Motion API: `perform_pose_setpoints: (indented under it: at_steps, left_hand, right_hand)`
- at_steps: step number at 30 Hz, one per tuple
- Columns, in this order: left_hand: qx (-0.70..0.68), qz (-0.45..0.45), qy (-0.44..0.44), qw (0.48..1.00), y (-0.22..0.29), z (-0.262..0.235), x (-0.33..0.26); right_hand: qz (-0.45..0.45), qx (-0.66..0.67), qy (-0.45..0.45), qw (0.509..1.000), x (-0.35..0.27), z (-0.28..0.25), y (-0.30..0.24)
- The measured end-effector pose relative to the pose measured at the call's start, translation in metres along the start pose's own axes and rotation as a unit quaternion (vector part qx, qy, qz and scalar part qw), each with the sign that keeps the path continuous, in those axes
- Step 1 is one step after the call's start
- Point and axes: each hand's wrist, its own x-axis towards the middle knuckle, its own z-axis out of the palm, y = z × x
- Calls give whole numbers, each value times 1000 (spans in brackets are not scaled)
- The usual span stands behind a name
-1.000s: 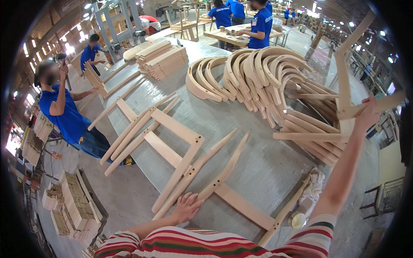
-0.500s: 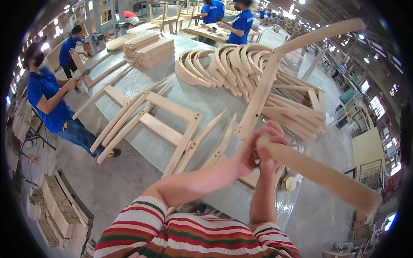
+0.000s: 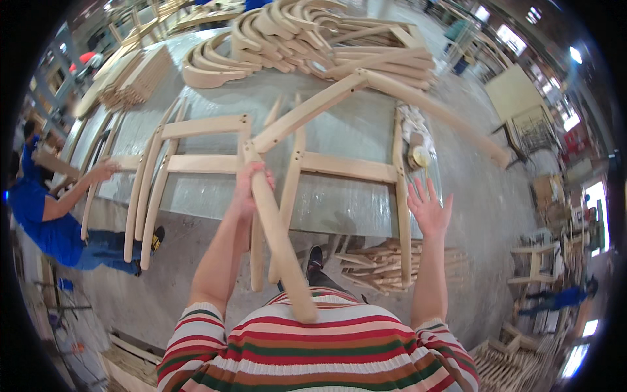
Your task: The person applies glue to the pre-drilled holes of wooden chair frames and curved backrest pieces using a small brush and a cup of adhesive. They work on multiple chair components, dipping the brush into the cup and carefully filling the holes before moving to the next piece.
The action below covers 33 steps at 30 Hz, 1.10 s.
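My left hand (image 3: 247, 188) is closed around a pale wooden chair frame (image 3: 307, 112), near the joint between leg and rail. The frame is raised over the table, one leg slanting toward my chest and the other stretching to the far right. My right hand (image 3: 431, 210) is off the wood, palm showing and fingers spread. Close to it, at the table's right end, stands a small pot (image 3: 418, 157) with a yellowish top. Beneath the raised piece lies another chair frame (image 3: 346, 166), its legs jutting over the near edge. A similar frame (image 3: 202, 163) rests to its left.
Curved wooden parts (image 3: 212, 68) are heaped at the back of the metal-topped table (image 3: 326, 222). Stacked slats (image 3: 140, 75) sit at the far left. A person in blue (image 3: 55, 202) works at the left. Wooden sticks (image 3: 392, 264) lie on the floor beyond the near edge.
Both hands were together at the frame's joint; the right has let go and moved right, opening. The frame has swung round, its near leg now toward me. My view has turned right and down.
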Motion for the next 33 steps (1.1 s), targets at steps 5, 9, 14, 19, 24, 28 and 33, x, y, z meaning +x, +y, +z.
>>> perform_pose_setpoints:
  at_steps: [5,9,14,19,24,28,33]
  left_hand:
    - [230,-7,53,972,-3,32,28]
    - [283,-44,33,958,14,-4,66]
    - [464,59,83,880,-7,-14,91]
    - [648,113,119,744,-29,-5,105]
    - [708,133,180,670,-25,-21,100]
    - [807,237,208,499,-29,-14,103]
    - [830,230,229,453,-65,6,99]
  right_hand:
    - [-19,44,-108,993,-33,-23,-19]
    - [83,-38,-54,994,-52,-40,-20]
    - [176,-512,51,839,-61,-35,-25]
    - [47,-785,51,616,-42,-87,-26]
    - [126,-859,-6,496,-16,-52,-38]
    - [132,-641,16,756,16,-81,-56]
    - [64,-369,206,904,46,-129,-51]
